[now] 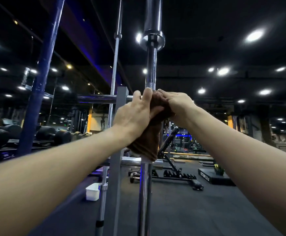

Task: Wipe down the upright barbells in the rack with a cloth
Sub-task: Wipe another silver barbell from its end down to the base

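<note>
A chrome barbell (151, 65) stands upright in front of me, its thick sleeve and collar near the top of the view. A brown cloth (149, 143) is wrapped around its shaft at chest height and hangs down. My left hand (135, 113) grips the cloth and bar from the left. My right hand (176, 106) grips the cloth from the right, fingers curled over its top. A second thinner barbell (114, 68) stands upright to the left. The grey rack post (120, 106) with chrome crossbars sits between them.
A blue upright post (41, 74) stands at left, with black dumbbells (53, 133) on a rack behind it. A white bin (92, 191) sits on the dark floor. An adjustable bench (174, 174) and a black step box (213, 178) lie beyond.
</note>
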`<state>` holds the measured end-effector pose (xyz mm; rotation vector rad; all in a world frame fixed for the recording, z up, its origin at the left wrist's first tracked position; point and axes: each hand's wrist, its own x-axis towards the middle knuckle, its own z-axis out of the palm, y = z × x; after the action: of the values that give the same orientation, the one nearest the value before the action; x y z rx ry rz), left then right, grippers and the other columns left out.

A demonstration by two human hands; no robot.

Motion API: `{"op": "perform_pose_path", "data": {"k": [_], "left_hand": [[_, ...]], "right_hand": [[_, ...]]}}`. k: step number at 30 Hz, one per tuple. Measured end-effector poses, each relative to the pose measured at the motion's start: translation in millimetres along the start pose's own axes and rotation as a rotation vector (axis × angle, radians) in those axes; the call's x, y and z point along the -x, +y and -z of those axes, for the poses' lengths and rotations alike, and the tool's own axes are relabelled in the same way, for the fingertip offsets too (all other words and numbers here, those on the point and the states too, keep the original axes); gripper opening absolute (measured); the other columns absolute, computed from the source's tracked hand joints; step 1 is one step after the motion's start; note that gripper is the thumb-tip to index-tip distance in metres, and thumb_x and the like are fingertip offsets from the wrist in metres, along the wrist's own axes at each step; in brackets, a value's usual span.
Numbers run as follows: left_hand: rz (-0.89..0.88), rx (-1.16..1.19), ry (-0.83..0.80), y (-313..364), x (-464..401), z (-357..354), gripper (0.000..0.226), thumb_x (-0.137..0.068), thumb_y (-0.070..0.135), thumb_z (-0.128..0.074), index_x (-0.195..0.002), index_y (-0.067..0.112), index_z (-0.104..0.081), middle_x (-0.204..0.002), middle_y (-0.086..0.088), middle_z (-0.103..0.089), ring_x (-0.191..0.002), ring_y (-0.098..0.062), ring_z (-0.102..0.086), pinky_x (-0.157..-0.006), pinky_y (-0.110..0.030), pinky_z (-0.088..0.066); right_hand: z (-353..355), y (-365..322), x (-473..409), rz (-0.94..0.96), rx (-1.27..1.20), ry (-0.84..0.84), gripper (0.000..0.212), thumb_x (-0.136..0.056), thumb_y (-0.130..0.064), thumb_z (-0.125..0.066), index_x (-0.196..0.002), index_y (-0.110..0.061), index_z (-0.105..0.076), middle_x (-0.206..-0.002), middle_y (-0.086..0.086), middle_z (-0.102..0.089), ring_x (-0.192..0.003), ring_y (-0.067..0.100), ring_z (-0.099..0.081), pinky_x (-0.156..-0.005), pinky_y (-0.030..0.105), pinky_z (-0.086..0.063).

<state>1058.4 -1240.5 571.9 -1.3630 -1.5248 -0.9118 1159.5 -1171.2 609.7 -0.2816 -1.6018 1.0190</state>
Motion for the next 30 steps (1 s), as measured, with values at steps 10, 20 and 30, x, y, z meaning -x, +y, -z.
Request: {"op": "perform_pose_path", "data": {"k": [10, 20, 30], "left_hand": [[-0.056, -0.014, -0.182, -3.4, 65.5, -22.3, 0.057, -0.088, 0.062, -0.032, -0.122, 0.017, -0.030, -0.108, -0.003, -0.042, -0.093, -0.035, -0.061, -0.062, -0.039, -0.040], [-0.028, 0.007, -0.143, -0.2, 73.6, -36.0, 0.056, -0.090, 0.061, -0.031, -0.124, 0.016, -0.028, -0.107, -0.005, -0.042, -0.089, -0.036, -0.061, -0.060, -0.038, -0.039], [0.001, 0.063, -0.071, -5.1, 42.0, -20.3, 0.063, -0.090, 0.060, -0.035, -0.128, 0.011, -0.029, -0.112, -0.009, -0.045, -0.088, -0.037, -0.061, -0.061, -0.040, -0.037]], "right_hand": [[1.0, 9.4, 9.2, -0.090, -0.060, -0.059, 0.011, -0.092, -0.016, -0.063, -0.081, -0.011, -0.064, -0.077, 0.007, -0.060, -0.061, 0.016, -0.056, -0.057, 0.024, -0.054], [-1.0, 23.1, 7.9, -0.093, -0.200, 0.002, 0.010, -0.088, -0.014, -0.066, -0.079, -0.011, -0.064, -0.074, 0.006, -0.057, -0.054, 0.009, -0.051, -0.057, 0.021, -0.050], [-5.6, 26.5, 20.2, -0.065, -0.105, -0.014, 0.014, -0.088, -0.019, -0.067, -0.085, -0.005, -0.066, -0.081, 0.013, -0.067, -0.069, 0.022, -0.064, -0.071, 0.036, -0.057]]}}
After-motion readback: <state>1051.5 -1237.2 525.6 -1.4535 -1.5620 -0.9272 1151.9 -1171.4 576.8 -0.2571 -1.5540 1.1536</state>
